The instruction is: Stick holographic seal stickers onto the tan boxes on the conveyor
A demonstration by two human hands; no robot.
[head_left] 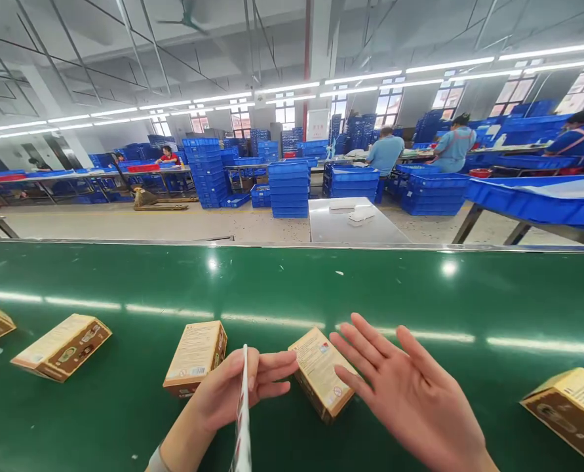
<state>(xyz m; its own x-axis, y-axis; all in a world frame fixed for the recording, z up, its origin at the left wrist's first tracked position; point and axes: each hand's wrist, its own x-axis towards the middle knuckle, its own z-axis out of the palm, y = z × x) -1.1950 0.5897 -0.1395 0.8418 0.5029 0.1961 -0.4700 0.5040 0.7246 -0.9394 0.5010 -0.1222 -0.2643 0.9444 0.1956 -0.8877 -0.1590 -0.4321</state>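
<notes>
While small cartons are lying along the green belt's (124, 406) near edge, the left hand (233, 393) is pinching a thin white sheet (243, 419) edge-on; the right hand (409, 393) is hovering, fingers spread loose, just beside the middle carton (320, 380).

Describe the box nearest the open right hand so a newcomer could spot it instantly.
On the green conveyor belt, several tan boxes lie in a row. The one meant lies between the left hand and the right hand, pale printed face up, partly covered by the right fingertips.
</notes>
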